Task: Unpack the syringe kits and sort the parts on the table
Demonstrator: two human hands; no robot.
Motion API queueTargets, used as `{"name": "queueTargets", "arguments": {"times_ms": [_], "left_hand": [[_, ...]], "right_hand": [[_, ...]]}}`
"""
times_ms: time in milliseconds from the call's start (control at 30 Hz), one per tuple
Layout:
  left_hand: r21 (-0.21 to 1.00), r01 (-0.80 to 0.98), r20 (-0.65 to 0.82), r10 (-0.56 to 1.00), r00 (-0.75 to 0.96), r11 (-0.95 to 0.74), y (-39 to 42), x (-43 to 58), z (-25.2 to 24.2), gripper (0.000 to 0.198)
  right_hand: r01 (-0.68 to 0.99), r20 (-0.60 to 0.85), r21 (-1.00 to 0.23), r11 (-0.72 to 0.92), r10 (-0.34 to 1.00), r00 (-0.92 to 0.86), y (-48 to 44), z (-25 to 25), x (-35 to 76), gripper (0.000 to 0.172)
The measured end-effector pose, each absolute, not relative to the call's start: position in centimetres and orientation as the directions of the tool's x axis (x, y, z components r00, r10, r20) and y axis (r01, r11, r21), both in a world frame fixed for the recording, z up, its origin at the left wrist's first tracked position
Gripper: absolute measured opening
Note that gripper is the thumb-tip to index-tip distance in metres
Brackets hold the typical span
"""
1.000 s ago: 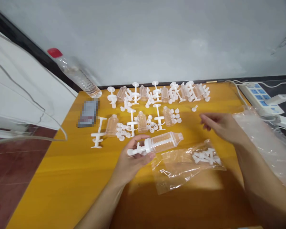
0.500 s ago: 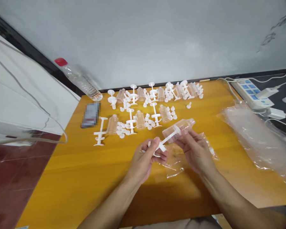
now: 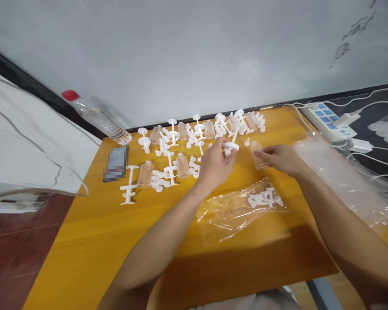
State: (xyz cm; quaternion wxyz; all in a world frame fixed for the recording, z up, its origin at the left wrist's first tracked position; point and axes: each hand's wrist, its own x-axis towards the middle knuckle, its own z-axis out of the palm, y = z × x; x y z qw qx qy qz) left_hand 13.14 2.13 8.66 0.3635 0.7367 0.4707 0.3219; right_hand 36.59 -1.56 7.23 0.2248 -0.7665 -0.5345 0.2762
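My left hand (image 3: 217, 162) is closed around a white plastic plunger (image 3: 232, 146) with a round disc, raised over the right end of the front row of parts. Between the thumb and fingers of my right hand (image 3: 281, 158) is a clear ribbed plastic barrel (image 3: 258, 158), neck up, at the right of the rows; whether its base touches the table cannot be made out. A single white nozzle (image 3: 247, 142) lies between the hands. Nearer to me, a clear plastic bag (image 3: 228, 215) lies flat with several white nozzles (image 3: 265, 198) inside.
Two rows of plungers (image 3: 129, 185), clear barrels (image 3: 145, 174) and small nozzles (image 3: 159, 181) cover the table's back. A red-capped water bottle (image 3: 98, 118) and a phone (image 3: 115, 163) are at left. A power strip (image 3: 326, 120) and plastic bags (image 3: 336, 176) are at right.
Both hands have moved forward and apart: the left with the plunger toward the rows, the right with the barrel, now upright, to the right. The bag of nozzles is uncovered.
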Motion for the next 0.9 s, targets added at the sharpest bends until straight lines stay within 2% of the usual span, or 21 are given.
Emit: {"name": "queueTargets", "arguments": {"times_ms": [67, 133, 200, 267, 500, 633, 767, 900], "left_hand": [[0.634, 0.674, 0.155, 0.916, 0.369, -0.379, 3.1, 15.5, 8.3, 0.024], [0.463, 0.788, 0.162, 0.913, 0.374, -0.405, 3.5, 17.0, 7.8, 0.026], [0.368, 0.833, 0.169, 0.911, 0.377, -0.413, 3.6, 17.7, 7.3, 0.027], [0.321, 0.848, 0.186, 0.906, 0.38, -0.421, 3.7, 18.1, 6.7, 0.027], [0.281, 0.848, 0.21, 0.891, 0.402, -0.449, 5.2, 19.3, 5.3, 0.024], [0.28, 0.841, 0.178, 0.886, 0.428, -0.463, 6.3, 19.6, 5.2, 0.024], [0.298, 0.833, 0.158, 0.884, 0.439, -0.467, 7.1, 19.5, 4.9, 0.027], [0.332, 0.821, 0.143, 0.886, 0.442, -0.464, 7.8, 19.4, 4.6, 0.027]], "right_hand": [[0.766, -0.232, -0.556, -0.321, 0.946, 0.228, -0.3, 6.9, 36.3, 0.054], [0.8, -0.248, -0.521, -0.296, 0.95, 0.191, 0.7, 6.5, 36.2, 0.056], [0.821, -0.232, -0.508, -0.262, 0.959, 0.162, 1.5, 6.0, 36.1, 0.058], [0.829, -0.206, -0.508, -0.235, 0.967, 0.148, 2.3, 5.4, 36.1, 0.058], [0.823, -0.181, -0.508, -0.254, 0.966, 0.186, 3.6, 4.8, 36.1, 0.052], [0.781, -0.166, -0.572, -0.251, 0.968, 0.189, 2.9, 4.9, 36.8, 0.057], [0.728, -0.152, -0.652, -0.213, 0.977, 0.15, 2.4, 4.8, 37.3, 0.051], [0.732, -0.155, -0.65, -0.203, 0.979, 0.135, 2.6, 5.1, 37.3, 0.047]]}}
